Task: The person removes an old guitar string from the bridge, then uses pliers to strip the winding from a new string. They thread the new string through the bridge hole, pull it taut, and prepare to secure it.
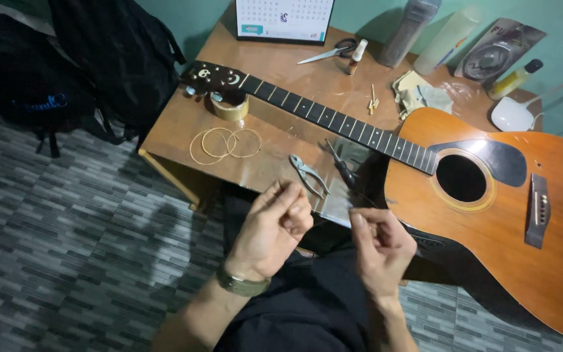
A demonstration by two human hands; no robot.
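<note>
Head view: hands (324, 228) near pliers (309, 175)

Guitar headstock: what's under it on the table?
A roll of tape sits under the guitar headstock, propping it above the wooden table. The roll's far side is covered by the headstock.

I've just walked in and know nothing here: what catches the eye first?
An orange acoustic guitar lies stringless across the wooden table, body at right. Coiled strings sit at the table's left, pliers near its front edge. Below, the left hand and right hand are raised, fingers pinched.
</note>
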